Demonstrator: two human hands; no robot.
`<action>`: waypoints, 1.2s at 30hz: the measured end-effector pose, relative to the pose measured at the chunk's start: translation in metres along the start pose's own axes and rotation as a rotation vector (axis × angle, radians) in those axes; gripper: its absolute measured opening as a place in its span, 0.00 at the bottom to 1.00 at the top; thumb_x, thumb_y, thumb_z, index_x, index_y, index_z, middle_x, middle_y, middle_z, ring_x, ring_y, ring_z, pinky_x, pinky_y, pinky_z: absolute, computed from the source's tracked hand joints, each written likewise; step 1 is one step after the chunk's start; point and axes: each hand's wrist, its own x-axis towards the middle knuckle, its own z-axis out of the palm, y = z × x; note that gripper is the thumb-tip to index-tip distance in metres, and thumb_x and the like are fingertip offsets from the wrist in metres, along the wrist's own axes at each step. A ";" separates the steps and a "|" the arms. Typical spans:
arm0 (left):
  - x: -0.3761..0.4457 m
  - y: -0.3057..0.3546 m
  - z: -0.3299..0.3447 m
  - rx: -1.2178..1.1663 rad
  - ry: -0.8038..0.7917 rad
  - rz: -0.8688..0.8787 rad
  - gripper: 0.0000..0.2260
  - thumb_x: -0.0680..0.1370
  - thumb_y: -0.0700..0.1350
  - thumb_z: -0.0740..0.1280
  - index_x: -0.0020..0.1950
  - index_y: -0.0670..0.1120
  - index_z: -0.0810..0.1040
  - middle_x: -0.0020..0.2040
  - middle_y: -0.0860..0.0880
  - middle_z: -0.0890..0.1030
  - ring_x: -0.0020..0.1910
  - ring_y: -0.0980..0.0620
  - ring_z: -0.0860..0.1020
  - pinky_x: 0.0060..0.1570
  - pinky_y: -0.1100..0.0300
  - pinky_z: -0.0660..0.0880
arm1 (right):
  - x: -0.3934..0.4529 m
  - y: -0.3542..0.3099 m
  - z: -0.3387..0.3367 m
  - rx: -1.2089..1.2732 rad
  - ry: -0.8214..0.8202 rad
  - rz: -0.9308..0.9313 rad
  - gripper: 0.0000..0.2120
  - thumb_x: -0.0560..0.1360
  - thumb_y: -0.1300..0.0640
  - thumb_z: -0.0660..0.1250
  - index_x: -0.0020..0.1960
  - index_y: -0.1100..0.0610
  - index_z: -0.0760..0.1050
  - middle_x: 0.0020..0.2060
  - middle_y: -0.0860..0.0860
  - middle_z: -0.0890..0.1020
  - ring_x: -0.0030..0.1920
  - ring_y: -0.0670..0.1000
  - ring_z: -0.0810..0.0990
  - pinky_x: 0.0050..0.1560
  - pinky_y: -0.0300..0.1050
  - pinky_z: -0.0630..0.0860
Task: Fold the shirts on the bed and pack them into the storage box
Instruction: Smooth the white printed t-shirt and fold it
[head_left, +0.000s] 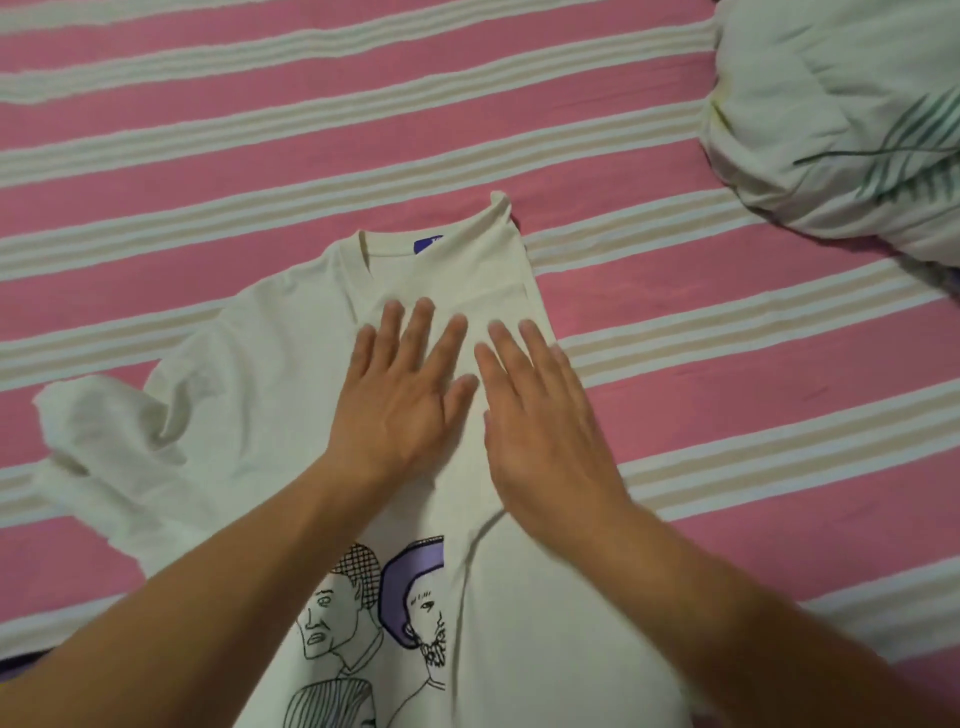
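A bed (727, 364) w/ pink-and-white striped sheet fills the view; a rumpled pale duvet (841, 119) sits far right. A white printed shirt (270, 364) lies face up, collar away from the person, long axis running toward them. Its right side is folded in; the left sleeve (98, 426) is spread out, unfolded. Left hand (400, 400) & right hand (540, 415) press flat on the chest, fingers straight, gripping nothing. Left hand is nearer that sleeve. No storage box in view.
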 end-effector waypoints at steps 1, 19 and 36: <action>0.005 -0.005 0.006 -0.005 -0.006 0.007 0.29 0.83 0.64 0.38 0.83 0.58 0.41 0.84 0.49 0.40 0.81 0.47 0.35 0.80 0.44 0.40 | 0.015 0.009 0.008 -0.083 -0.062 -0.040 0.27 0.85 0.52 0.51 0.82 0.58 0.51 0.82 0.54 0.49 0.81 0.54 0.42 0.80 0.56 0.45; -0.163 -0.232 -0.096 -0.808 -0.074 -1.069 0.21 0.81 0.51 0.67 0.70 0.41 0.73 0.59 0.41 0.80 0.54 0.40 0.80 0.49 0.52 0.74 | 0.035 -0.112 0.022 -0.149 -0.427 -0.127 0.32 0.84 0.43 0.45 0.81 0.51 0.34 0.80 0.53 0.33 0.79 0.58 0.31 0.78 0.55 0.37; -0.216 -0.256 -0.098 -0.467 -0.580 -0.844 0.12 0.82 0.51 0.66 0.48 0.43 0.80 0.52 0.43 0.81 0.45 0.46 0.75 0.43 0.57 0.68 | 0.050 -0.150 0.051 -0.326 -0.673 -0.034 0.33 0.84 0.41 0.44 0.79 0.47 0.28 0.78 0.52 0.29 0.78 0.60 0.30 0.78 0.59 0.37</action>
